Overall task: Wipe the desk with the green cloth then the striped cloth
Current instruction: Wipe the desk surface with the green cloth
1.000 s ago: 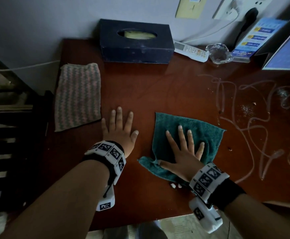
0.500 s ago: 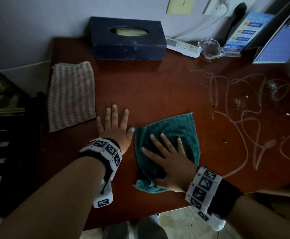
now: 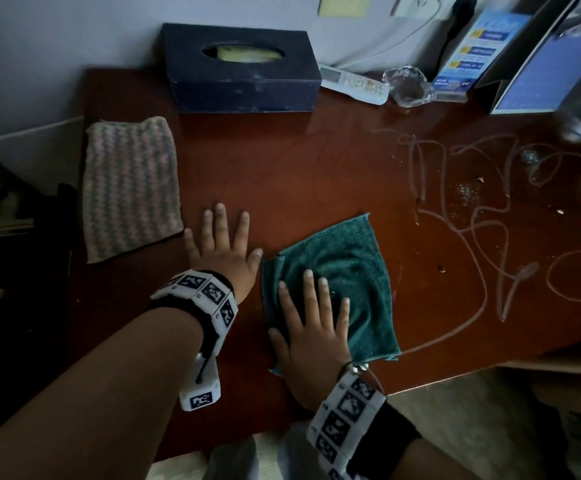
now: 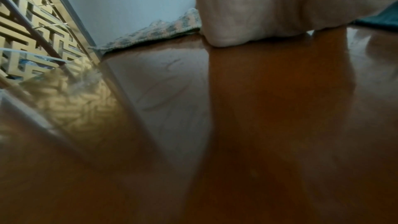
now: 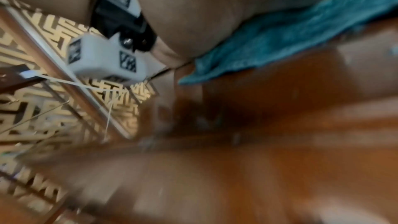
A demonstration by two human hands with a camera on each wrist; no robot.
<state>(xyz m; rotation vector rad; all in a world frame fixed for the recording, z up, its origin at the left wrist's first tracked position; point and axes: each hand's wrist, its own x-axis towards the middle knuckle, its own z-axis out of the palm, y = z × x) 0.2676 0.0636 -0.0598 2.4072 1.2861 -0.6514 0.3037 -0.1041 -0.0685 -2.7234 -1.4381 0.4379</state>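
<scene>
The green cloth [image 3: 355, 271] lies flat on the reddish-brown desk [image 3: 282, 168] near its front edge. My right hand [image 3: 311, 317] presses down on the cloth's left half with straight, spread fingers. Just left of the cloth, my left hand [image 3: 221, 244] rests palm-down on bare wood, fingers straight. The striped pink-and-grey cloth [image 3: 130, 188] lies at the desk's left side, a little beyond my left hand. In the right wrist view the green cloth [image 5: 290, 33] shows under the palm; in the left wrist view the striped cloth [image 4: 159, 30] lies ahead on the wood.
Pale looping smears [image 3: 490, 237] and crumbs [image 3: 469, 195] cover the desk's right half. Along the back wall stand a dark tissue box [image 3: 244, 64], a white remote [image 3: 351, 84], a glass piece [image 3: 406, 84] and a blue leaflet stand [image 3: 472, 57]. A dark chair [image 3: 12, 271] stands at the left.
My right hand has slid the green cloth left toward my left hand and turned it, so the fingers now point straight ahead. The left hand has stayed in place.
</scene>
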